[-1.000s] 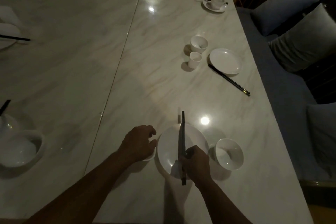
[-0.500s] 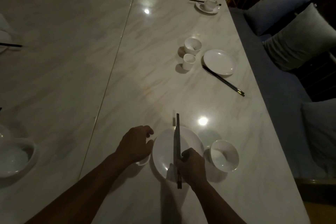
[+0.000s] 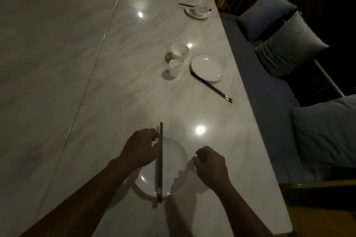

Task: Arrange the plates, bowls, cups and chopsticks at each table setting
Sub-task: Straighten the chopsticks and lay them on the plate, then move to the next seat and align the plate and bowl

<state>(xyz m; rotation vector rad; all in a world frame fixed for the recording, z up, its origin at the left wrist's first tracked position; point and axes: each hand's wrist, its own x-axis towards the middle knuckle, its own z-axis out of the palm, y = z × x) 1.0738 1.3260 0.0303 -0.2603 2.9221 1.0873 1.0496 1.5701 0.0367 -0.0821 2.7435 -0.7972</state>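
The chopsticks [image 3: 160,159] lie across the middle of the plate [image 3: 173,161]. Their long axis runs straight away from the person. The far ends reach past the plate's far rim and the near ends overhang its near rim. The two sticks lie side by side, close together.

The left hand [image 3: 139,150] is at the plate's left rim, with its fingers curled beside the far half of the chopsticks. It is close enough to be touching them, but I cannot tell whether it pinches them. The right hand [image 3: 211,167] is just right of the plate, knuckles up. Its fingers are curled down round the bowl [image 3: 192,167], which shows only as a pale sliver at the hand's left edge.

A second ago the right hand gripped the chopsticks near their near end. It has since let go and moved right onto the bowl, which then stood uncovered. The left hand was over a small cup left of the plate and has moved in toward the chopsticks; that cup no longer shows. The chopsticks keep the same heading.

Well beyond the plate on the table [image 3: 115,82] lies another setting. It has a far plate [image 3: 207,67] and far chopsticks [image 3: 211,86] lying aslant along its near side. To its left stand a far cup [image 3: 175,67] and a far bowl [image 3: 180,52].
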